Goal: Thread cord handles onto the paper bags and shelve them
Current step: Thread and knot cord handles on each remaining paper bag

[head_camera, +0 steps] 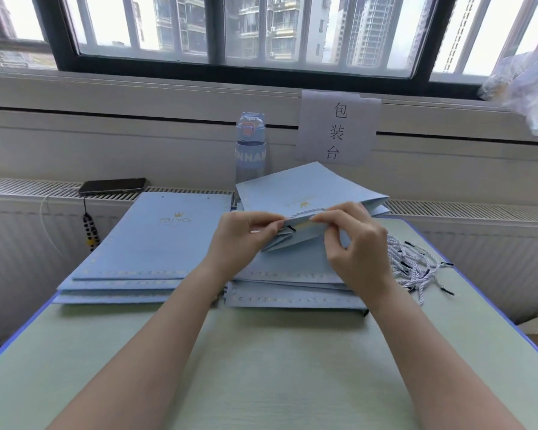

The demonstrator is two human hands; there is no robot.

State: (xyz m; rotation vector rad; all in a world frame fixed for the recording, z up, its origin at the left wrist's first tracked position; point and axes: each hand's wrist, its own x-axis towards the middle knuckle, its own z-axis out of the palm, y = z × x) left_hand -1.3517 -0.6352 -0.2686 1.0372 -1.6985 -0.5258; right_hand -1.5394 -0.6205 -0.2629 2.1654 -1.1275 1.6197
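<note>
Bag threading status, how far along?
Done: nothing visibly finished, no shelf in view. In hand: left hand and right hand pinch one blue paper bag, black cord tip at its hole. To do: flat bag stack without cords, loose cord pile.

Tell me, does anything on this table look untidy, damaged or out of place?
Nothing looks damaged or spilled, the held paper bag included. The cord handles lie in a loose tangle near the right edge of the table, and the left stack of bags is fanned, not squared.
</note>
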